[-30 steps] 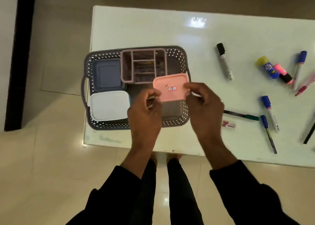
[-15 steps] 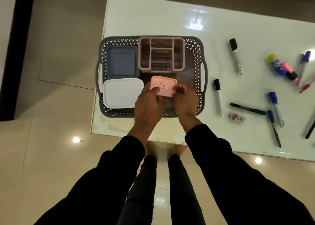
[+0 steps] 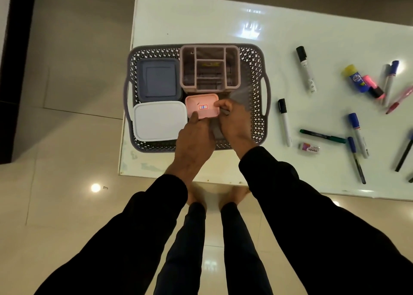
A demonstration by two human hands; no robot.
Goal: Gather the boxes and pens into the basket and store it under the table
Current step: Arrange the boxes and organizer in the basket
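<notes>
Two hands, left hand (image 3: 193,138) and right hand (image 3: 232,121), grasp a pink lidded plastic box (image 3: 202,105) inside the grey perforated plastic basket (image 3: 257,107) on a glossy white table (image 3: 201,19) above beige floor tiles (image 3: 67,138).

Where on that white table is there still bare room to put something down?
The far strip of the table beyond the basket is bare, as is the near edge between the basket and the eraser. The right side is crowded with scattered markers. Inside the basket, boxes, organizer and both hands fill most room.
</notes>
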